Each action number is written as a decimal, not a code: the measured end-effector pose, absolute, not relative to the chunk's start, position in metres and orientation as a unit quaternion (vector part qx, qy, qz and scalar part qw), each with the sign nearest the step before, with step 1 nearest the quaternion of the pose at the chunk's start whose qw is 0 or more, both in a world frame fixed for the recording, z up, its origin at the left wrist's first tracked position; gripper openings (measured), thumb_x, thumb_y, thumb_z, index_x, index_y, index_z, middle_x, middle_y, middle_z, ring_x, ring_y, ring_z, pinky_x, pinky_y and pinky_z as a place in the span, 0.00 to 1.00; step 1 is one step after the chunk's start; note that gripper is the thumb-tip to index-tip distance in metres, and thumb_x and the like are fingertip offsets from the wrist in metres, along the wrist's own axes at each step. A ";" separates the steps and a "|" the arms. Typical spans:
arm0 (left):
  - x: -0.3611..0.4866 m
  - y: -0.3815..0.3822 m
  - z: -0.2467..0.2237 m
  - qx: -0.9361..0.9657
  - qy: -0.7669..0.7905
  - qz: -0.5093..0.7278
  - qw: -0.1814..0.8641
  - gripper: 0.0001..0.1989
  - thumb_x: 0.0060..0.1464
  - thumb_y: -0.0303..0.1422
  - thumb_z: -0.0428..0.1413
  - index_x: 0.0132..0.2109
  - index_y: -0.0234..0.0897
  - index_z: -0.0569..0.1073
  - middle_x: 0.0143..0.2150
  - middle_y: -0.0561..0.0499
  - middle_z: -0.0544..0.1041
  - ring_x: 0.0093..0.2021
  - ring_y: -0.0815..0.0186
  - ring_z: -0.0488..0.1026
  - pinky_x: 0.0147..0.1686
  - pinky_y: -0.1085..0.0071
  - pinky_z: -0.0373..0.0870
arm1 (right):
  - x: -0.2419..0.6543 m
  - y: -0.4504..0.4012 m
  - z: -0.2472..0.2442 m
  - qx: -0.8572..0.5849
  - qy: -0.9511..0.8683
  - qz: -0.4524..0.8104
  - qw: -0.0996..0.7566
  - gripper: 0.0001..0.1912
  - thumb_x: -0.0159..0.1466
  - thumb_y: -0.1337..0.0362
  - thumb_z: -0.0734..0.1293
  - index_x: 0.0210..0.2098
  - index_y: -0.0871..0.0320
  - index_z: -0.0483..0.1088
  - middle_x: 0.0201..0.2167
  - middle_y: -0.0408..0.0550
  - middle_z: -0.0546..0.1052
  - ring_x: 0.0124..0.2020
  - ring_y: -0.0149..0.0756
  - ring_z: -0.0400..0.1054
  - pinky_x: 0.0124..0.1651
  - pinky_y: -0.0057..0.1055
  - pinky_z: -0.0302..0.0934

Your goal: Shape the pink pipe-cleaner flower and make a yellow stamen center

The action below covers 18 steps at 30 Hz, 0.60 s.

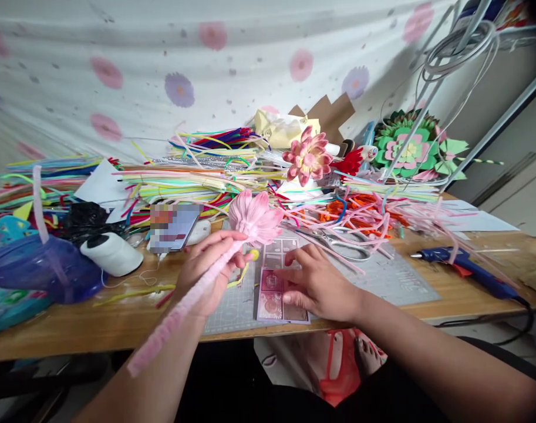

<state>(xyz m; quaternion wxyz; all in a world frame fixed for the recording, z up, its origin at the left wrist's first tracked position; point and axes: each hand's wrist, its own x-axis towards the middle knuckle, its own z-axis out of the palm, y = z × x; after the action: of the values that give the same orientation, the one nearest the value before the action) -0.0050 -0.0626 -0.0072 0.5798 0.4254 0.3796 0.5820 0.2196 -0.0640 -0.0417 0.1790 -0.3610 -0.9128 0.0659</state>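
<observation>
My left hand (212, 267) is closed on the fuzzy pink stem (179, 317) of a pink flower (255, 218), whose petals face away above the fingers. The stem slants down over my left forearm. My right hand (316, 279) has its fingers apart and bent over a palette (272, 305) of pink and reddish pans, touching or just above it. A small yellow round piece (254, 254) with a yellow strand lies by the left fingertips. Beneath the palette is a grey cutting mat (232, 314).
Behind lie heaps of coloured pipe cleaners (184, 176), a pink-red flower (308, 157) and scissors (349, 244). On the right is a blue glue gun (474, 270); on the left are a phone (179, 229), a white thread spool (112, 254) and a blue container (43, 267).
</observation>
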 end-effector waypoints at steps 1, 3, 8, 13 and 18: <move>-0.008 -0.063 -0.007 0.429 0.367 0.589 0.579 0.08 0.51 0.28 0.55 0.35 0.31 0.78 0.21 0.52 0.74 0.24 0.71 0.70 0.40 0.65 0.75 | 0.217 -0.066 -0.045 -0.361 -0.916 0.078 0.154 0.26 0.63 0.43 0.59 0.53 0.50 0.70 0.46 0.52 0.67 0.45 0.45 0.57 0.51 0.48 0.52; -0.012 -0.063 -0.007 0.439 0.347 0.593 0.579 0.09 0.51 0.27 0.54 0.37 0.30 0.79 0.22 0.51 0.74 0.25 0.70 0.71 0.41 0.65 0.74 | 0.209 -0.070 -0.049 -0.373 -0.915 0.078 0.129 0.30 0.62 0.41 0.59 0.55 0.50 0.68 0.47 0.53 0.66 0.46 0.47 0.56 0.54 0.53 0.48; -0.016 -0.066 -0.010 0.483 0.340 0.581 0.560 0.13 0.44 0.23 0.60 0.41 0.37 0.77 0.28 0.55 0.75 0.29 0.71 0.73 0.47 0.65 0.71 | 0.197 -0.073 -0.053 -0.366 -0.921 0.070 0.117 0.32 0.61 0.38 0.58 0.56 0.50 0.67 0.46 0.53 0.66 0.47 0.49 0.56 0.56 0.61 0.39; -0.019 -0.069 -0.019 0.542 0.376 0.583 0.476 0.07 0.53 0.29 0.58 0.42 0.40 0.75 0.28 0.56 0.74 0.30 0.71 0.72 0.42 0.70 0.71 | 0.202 -0.074 -0.048 -0.323 -0.935 0.058 0.136 0.25 0.62 0.42 0.59 0.47 0.51 0.72 0.41 0.51 0.69 0.44 0.46 0.59 0.55 0.58 0.43; -0.022 -0.071 -0.024 0.606 0.426 0.566 0.362 0.07 0.59 0.33 0.54 0.44 0.41 0.73 0.24 0.58 0.73 0.29 0.70 0.72 0.40 0.69 0.71 | 0.213 -0.068 -0.026 -0.331 -0.888 -0.068 0.311 0.23 0.66 0.52 0.60 0.53 0.60 0.68 0.37 0.52 0.70 0.38 0.41 0.59 0.47 0.47 0.51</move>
<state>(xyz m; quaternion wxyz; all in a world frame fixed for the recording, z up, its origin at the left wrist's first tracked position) -0.0217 -0.0714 -0.0244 0.3623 0.6058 0.4265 0.5655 0.2134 -0.0681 -0.0262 0.3114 -0.3312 -0.8881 -0.0685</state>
